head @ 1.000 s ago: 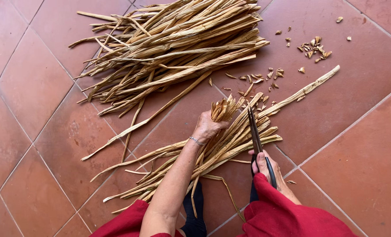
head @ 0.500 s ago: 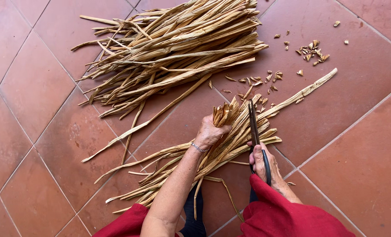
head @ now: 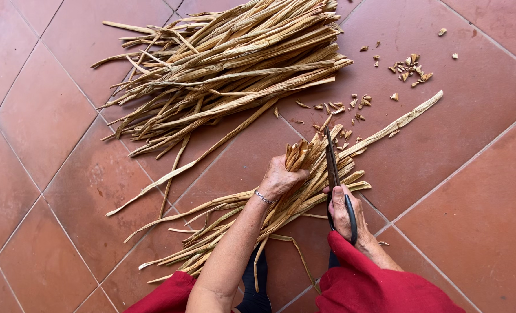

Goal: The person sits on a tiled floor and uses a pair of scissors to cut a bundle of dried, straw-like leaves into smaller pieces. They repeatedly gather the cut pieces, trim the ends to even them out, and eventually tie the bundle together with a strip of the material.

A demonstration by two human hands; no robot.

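While gripping strips (head: 304, 191): left hand (head: 278, 179), scissors (head: 332, 165).

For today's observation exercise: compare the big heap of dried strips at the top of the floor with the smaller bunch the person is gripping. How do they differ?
The big heap lies loose and untouched on the tiled floor; the smaller bunch is gripped by the left hand. The heap is thicker, with many more strips. The bunch's ends meet the scissors in the right hand; the heap's ends lie apart from them. Both are pale, dry, straw-coloured strips.
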